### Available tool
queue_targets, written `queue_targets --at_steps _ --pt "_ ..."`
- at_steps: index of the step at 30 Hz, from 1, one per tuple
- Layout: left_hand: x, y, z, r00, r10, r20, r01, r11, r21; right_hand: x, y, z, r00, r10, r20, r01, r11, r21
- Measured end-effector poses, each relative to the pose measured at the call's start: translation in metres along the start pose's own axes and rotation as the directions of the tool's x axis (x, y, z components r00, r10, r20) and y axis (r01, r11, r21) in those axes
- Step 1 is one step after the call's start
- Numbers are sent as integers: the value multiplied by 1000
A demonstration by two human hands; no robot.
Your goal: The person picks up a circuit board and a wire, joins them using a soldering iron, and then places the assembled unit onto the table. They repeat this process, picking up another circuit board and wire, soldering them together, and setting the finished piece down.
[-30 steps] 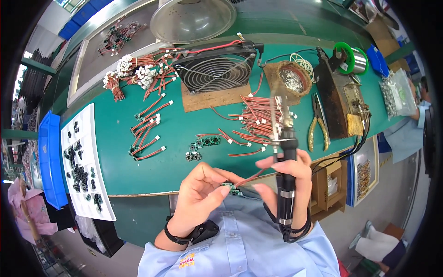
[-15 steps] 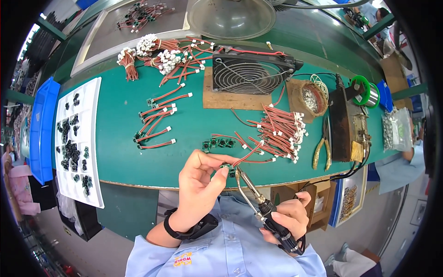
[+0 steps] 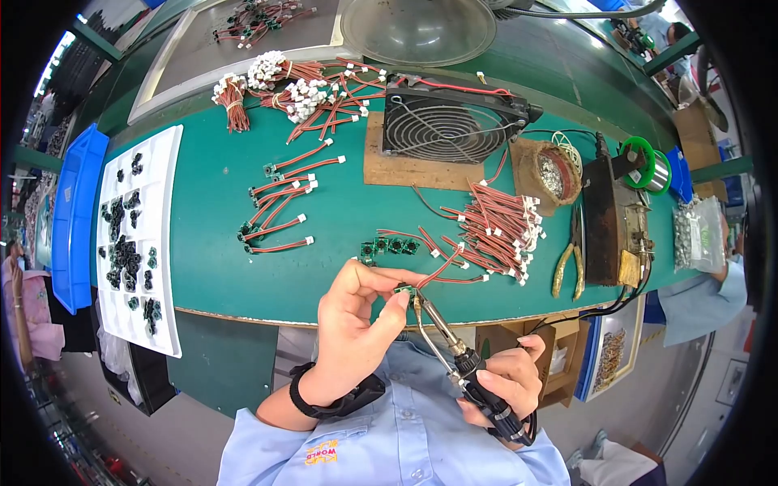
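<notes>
Between the thumb and fingers of my left hand (image 3: 356, 312) is a small green circuit board (image 3: 405, 289), held near the table's front edge. A red wire lead (image 3: 443, 266) with a white plug runs up and right from it. My right hand (image 3: 515, 381) is wrapped round the black handle of a soldering iron (image 3: 480, 390), which has a thin metal tube alongside its shaft. The iron's tip is at the board, but exact contact is too small to tell. Just beyond my left hand lie several more green boards (image 3: 395, 245).
A pile of wire leads (image 3: 498, 227) lies right of centre, near pliers (image 3: 569, 259) and a solder spool (image 3: 646, 164). Behind stands a fan (image 3: 454, 121). Wired boards (image 3: 279, 202) lie left, beside a white tray (image 3: 166, 219) of small parts and a blue bin (image 3: 79, 219).
The whole view has shifted slightly, with the table things a little further right and higher. Both hands keep their grips, and the iron stays at the board.
</notes>
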State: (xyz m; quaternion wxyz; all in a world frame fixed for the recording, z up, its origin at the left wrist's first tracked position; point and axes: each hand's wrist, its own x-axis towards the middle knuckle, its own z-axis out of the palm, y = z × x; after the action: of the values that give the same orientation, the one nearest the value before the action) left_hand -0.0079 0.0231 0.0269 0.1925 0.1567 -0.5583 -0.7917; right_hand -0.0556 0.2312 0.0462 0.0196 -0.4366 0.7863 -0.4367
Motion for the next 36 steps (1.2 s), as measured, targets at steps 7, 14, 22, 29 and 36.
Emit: queue_targets --at_steps 7,14,22,29,36 --pt "-2 3 -1 1000 -27 2 27 999 22 -2 5 3 998 -61 -11 61 998 -2" --pt "-1 2 0 1000 -18 -1 18 1000 21 -3 8 7 996 -78 -48 77 997 -14" --pt "-1 4 1 1000 -19 -11 19 1000 15 -4 8 9 995 -92 -40 91 995 -41" --pt "0 5 2 1000 -10 -7 10 1000 1 -8 7 11 991 -102 -83 98 994 -54" --pt "-1 4 3 1000 24 4 -24 999 31 -7 5 6 993 -97 -65 94 994 -53"
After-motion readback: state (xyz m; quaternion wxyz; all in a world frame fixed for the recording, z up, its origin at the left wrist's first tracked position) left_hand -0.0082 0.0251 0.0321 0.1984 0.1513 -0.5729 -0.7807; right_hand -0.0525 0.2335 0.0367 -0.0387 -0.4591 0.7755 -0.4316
